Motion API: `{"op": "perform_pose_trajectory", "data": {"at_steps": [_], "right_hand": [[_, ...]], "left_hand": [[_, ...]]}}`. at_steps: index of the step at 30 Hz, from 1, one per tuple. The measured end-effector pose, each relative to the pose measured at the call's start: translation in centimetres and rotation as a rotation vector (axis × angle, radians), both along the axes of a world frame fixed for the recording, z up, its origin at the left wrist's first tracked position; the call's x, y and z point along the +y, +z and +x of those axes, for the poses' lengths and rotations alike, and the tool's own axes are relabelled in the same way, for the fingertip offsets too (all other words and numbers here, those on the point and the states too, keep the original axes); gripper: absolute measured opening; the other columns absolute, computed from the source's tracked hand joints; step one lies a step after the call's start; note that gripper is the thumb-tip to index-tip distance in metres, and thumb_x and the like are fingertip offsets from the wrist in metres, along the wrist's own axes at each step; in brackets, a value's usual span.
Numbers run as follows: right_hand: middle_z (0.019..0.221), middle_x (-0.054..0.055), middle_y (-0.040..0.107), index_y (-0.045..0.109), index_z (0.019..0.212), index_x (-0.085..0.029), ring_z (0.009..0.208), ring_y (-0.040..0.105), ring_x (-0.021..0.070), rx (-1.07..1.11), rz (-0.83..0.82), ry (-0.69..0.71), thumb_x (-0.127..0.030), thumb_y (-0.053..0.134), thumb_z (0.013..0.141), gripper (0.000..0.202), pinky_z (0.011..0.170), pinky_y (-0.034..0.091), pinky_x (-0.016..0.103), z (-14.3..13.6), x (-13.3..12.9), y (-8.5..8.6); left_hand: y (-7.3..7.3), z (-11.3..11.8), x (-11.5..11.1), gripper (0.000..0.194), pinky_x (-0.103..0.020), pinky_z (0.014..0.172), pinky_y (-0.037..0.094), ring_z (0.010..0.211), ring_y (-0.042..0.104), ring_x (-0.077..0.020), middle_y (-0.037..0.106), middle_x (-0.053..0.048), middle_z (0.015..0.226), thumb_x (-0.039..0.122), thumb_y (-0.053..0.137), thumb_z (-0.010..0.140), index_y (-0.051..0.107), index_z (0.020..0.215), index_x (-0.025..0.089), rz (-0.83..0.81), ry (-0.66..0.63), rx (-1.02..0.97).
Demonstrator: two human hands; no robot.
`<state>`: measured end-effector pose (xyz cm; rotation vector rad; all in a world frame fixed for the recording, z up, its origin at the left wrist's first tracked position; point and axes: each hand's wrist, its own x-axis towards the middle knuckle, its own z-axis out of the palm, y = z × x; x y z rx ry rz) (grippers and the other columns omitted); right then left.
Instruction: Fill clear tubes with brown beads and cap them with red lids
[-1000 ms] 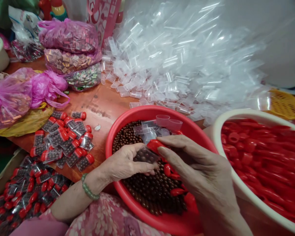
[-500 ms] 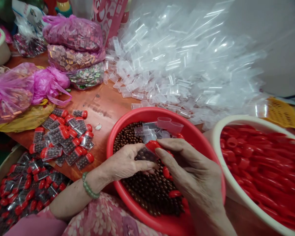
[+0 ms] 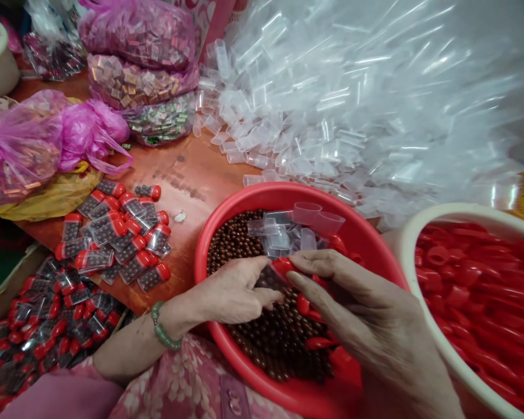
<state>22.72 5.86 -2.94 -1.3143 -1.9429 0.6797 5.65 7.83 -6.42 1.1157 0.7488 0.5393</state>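
Over the red basin [image 3: 371, 244], my left hand [image 3: 231, 294] is closed around a small clear container [image 3: 268, 278] with dark balls inside. My right hand [image 3: 367, 302] pinches the red cap [image 3: 283, 267] at the container's end between thumb and fingers. Whether the cap is fully seated cannot be made out. Beneath both hands lie many brown balls [image 3: 283, 343]. Several empty clear containers [image 3: 279, 238] rest on the balls toward the back of the basin, and loose red caps [image 3: 318, 343] lie at its right side, partly hidden by my right hand.
Capped, filled containers [image 3: 109, 227] are heaped at left on the orange table [image 3: 166, 174], with more in a box [image 3: 48, 320] below. A cream tub [image 3: 408, 250] of red caps stands right. Behind sit a large pile of clear containers [image 3: 288, 116] and pink bags [image 3: 135, 35].
The view has shifted, so the basin and tub appear farther right. Both hands keep hold of the capped container, which sits slightly lower in view.
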Motion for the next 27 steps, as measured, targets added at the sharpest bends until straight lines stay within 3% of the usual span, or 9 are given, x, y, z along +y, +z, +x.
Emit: {"op": "perform_pose_trajectory", "data": {"at_steps": [4,7,9,11,14,18,22,24,27], "right_hand": [[0.093,0.002,0.068,0.065,0.097,-0.026,0.084,0.066,0.017,-0.014,-0.006,0.048,-0.011,0.064,0.083,0.02,0.071,0.056,0.027,0.2,-0.2,0.1],[0.093,0.003,0.067,0.064,0.1,-0.026,0.083,0.066,0.017,-0.045,0.04,0.014,-0.012,0.061,0.086,0.021,0.07,0.056,0.028,-0.3,-0.6,-0.2],[0.103,0.007,0.065,0.059,0.116,-0.026,0.092,0.066,0.0205,-0.144,0.083,-0.008,-0.02,0.062,0.087,0.029,0.075,0.057,0.033,-0.8,-0.8,-0.6],[0.116,0.013,0.061,0.047,0.134,-0.022,0.104,0.062,0.0268,-0.278,0.124,0.002,-0.037,0.063,0.087,0.052,0.081,0.056,0.04,-1.2,-0.9,-1.1],[0.12,0.019,0.057,0.033,0.144,-0.015,0.108,0.057,0.0336,-0.422,0.229,0.017,-0.054,0.061,0.083,0.077,0.084,0.052,0.049,-1.7,-0.9,-2.1],[0.111,0.02,0.06,0.035,0.141,-0.01,0.1,0.059,0.0322,-0.477,0.39,-0.012,-0.041,0.06,0.085,0.069,0.08,0.051,0.047,-2.0,-0.6,-2.7],[0.105,0.016,0.063,0.039,0.137,-0.011,0.091,0.062,0.0283,-0.445,0.45,-0.003,-0.032,0.065,0.08,0.066,0.076,0.051,0.042,-2.1,-0.6,-2.4],[0.105,0.015,0.063,0.039,0.136,-0.012,0.089,0.062,0.0276,-0.433,0.456,0.003,-0.032,0.065,0.08,0.065,0.074,0.051,0.042,-2.2,-0.6,-2.3],[0.101,0.014,0.063,0.039,0.134,-0.013,0.086,0.062,0.0271,-0.426,0.475,0.007,-0.032,0.063,0.08,0.062,0.071,0.051,0.041,-2.4,-0.6,-2.4]], "left_hand": [[0.0,-0.1,-0.1,0.022,-0.03,0.076,0.045,0.081,0.054,-0.0171,0.062,-0.003,0.087,0.016,0.057,0.08,0.061,0.102,0.015,0.085,-0.049,0.062],[0.1,-0.1,0.1,0.02,-0.028,0.07,0.044,0.073,0.051,-0.0137,0.059,-0.002,0.084,0.015,0.056,0.08,0.06,0.099,0.014,0.001,-0.041,0.004],[0.1,-0.1,0.2,0.014,-0.025,0.067,0.043,0.068,0.05,-0.0109,0.058,0.0,0.078,0.014,0.057,0.079,0.059,0.092,0.014,-0.104,0.009,-0.082],[0.1,-0.1,0.4,0.008,-0.023,0.064,0.042,0.063,0.05,-0.0092,0.057,0.001,0.071,0.016,0.06,0.078,0.057,0.085,0.014,-0.222,0.052,-0.155],[0.0,-0.1,0.5,0.023,-0.023,0.061,0.044,0.061,0.056,-0.0099,0.06,0.0,0.068,0.028,0.071,0.074,0.056,0.084,0.014,-0.418,0.061,-0.285],[0.1,-0.1,0.5,0.049,-0.026,0.068,0.048,0.064,0.061,-0.0116,0.063,-0.002,0.068,0.049,0.083,0.059,0.061,0.083,0.012,-0.506,0.081,-0.423],[0.5,0.0,0.9,0.068,-0.028,0.066,0.048,0.057,0.059,-0.0133,0.065,-0.007,0.063,0.075,0.05,0.076,0.067,0.077,0.009,-0.589,0.039,-0.409],[0.7,0.2,1.1,0.075,-0.027,0.061,0.047,0.053,0.058,-0.0135,0.066,-0.007,0.061,0.073,0.03,0.087,0.068,0.078,0.009,-0.665,0.027,-0.377],[0.7,0.8,1.2,0.065,-0.023,0.055,0.044,0.049,0.057,-0.0118,0.062,-0.005,0.054,0.058,0.027,0.095,0.066,0.075,0.01,-0.719,0.141,-0.335]]}}
